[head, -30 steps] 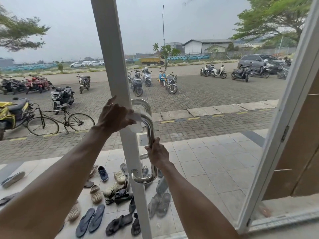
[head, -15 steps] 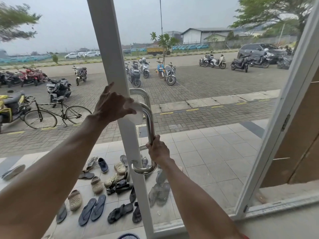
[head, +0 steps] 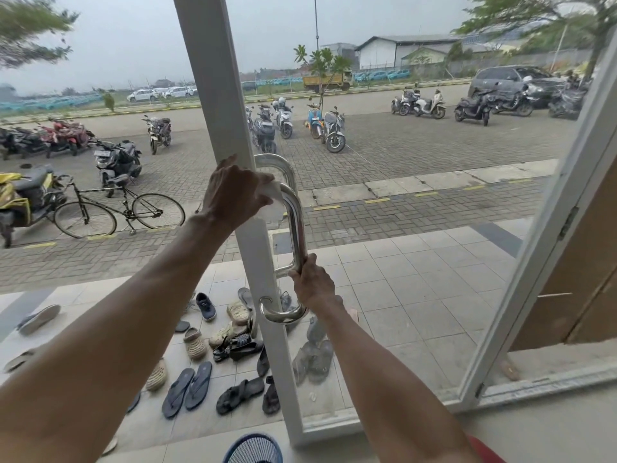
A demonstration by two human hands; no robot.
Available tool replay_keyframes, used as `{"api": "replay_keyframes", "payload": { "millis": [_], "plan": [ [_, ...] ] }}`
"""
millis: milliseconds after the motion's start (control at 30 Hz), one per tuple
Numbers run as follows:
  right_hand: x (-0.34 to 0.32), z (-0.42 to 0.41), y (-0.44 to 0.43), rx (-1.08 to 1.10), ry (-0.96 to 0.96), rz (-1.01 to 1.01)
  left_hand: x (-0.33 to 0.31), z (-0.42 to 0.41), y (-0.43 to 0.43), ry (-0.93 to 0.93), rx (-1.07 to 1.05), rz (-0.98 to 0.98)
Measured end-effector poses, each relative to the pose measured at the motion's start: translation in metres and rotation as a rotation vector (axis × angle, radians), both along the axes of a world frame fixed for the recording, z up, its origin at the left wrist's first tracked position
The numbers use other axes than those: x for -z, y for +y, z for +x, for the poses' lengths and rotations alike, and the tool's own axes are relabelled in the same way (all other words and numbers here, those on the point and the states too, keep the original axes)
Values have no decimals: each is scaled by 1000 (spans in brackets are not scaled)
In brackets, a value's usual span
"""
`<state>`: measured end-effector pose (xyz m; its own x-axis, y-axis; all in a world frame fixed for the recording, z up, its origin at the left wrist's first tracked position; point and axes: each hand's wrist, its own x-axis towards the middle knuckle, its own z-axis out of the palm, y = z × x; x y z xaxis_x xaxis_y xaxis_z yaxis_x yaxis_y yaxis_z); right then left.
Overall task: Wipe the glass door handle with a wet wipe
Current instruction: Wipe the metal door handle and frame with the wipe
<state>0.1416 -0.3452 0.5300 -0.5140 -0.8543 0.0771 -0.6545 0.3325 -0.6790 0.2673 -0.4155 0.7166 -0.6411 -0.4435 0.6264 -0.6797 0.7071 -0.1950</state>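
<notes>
Head view: left grip point(head: 235, 192) holds white wet wipe point(head: 274, 190) at top of shiny steel handle point(head: 297, 222); right grip point(head: 314, 284) clasps its shaft.

Flat, hazy daylight is coming from an overcast sky point(head: 133, 45), casting almost no shadows. The steel handle point(head: 298, 222) is catching soft highlights. Wide-angle distortion is bending the frame point(head: 537, 262) at the right edge, and the far buildings point(head: 400, 50) are fading into haze
</notes>
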Motion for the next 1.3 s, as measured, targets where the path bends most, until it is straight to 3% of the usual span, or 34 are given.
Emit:
{"api": "replay_keyframes", "payload": {
  "millis": [367, 800, 967, 1300],
  "plan": [
    [5, -2, 0, -15, -3, -23, -9, -12, 12, -59, -12, 43],
    [15, -4, 2, -59, -9, -97, -15, -31, 13, -211, 101, -42],
    [27, -6, 3, -60, -91, -125, -16, -39, 20, -278, 98, -59],
    [97, -17, 36, 60, -183, 68, -11, -55, 24, -429, -6, -97]
  ]
}}
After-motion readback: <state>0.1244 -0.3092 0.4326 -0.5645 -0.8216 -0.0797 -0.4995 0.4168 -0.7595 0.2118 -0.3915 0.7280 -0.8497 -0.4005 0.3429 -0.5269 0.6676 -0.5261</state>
